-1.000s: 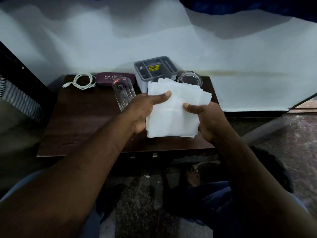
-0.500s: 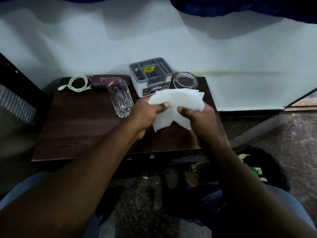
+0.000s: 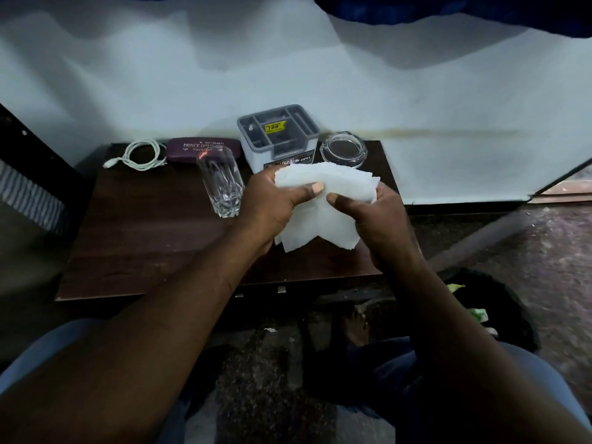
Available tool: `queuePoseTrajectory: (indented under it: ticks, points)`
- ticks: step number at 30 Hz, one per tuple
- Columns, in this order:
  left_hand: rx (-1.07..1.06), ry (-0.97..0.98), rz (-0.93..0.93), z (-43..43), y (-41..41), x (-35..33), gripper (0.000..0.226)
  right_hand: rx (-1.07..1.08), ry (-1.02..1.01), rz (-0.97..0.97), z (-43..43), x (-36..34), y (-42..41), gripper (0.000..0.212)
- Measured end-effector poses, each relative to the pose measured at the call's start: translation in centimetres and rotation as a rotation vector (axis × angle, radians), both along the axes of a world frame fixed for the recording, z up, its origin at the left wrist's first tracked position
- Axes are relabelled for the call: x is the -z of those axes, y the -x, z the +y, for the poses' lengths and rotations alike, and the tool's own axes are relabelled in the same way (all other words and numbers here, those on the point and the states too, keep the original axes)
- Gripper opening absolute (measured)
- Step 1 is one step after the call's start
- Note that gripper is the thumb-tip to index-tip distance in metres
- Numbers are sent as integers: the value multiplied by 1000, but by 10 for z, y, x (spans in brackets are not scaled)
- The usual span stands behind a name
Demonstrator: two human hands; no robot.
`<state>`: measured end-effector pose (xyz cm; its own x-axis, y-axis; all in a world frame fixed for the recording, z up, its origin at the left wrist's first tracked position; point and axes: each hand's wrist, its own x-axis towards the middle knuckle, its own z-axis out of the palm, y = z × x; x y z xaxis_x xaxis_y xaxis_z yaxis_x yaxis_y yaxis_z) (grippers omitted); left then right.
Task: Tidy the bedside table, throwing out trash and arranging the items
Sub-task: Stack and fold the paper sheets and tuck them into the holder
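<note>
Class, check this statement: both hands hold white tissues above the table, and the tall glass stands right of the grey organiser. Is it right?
No. The head view shows the tall glass standing left of the grey organiser, not right. The left hand and right hand do hold the white tissues above the table.

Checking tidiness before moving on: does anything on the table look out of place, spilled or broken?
Nothing looks spilled or broken. The drinking glass stands upright, forward of the back row: cable, case, organizer, ashtray. The held tissues have uneven edges.
</note>
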<state>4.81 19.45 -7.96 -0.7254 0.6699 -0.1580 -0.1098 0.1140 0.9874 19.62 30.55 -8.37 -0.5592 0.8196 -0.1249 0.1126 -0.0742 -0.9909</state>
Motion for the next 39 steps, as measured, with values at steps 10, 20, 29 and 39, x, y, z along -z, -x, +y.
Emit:
queuePoseTrajectory:
  ticks: [10, 20, 29, 39]
  points:
    - [-15, -44, 31, -3, 2, -15, 15, -28, -14, -5, -2, -2, -1, 35]
    - [-95, -79, -79, 2, 7, -19, 4, 16, 59, 29, 0, -1, 0, 25]
    - [124, -31, -578, -1, 12, -23, 58, 56, 394, 63, 8, -13, 1, 31]
    - [171, 128, -507, -7, 8, -17, 36, -15, 509, -68, 2, -20, 1, 35]
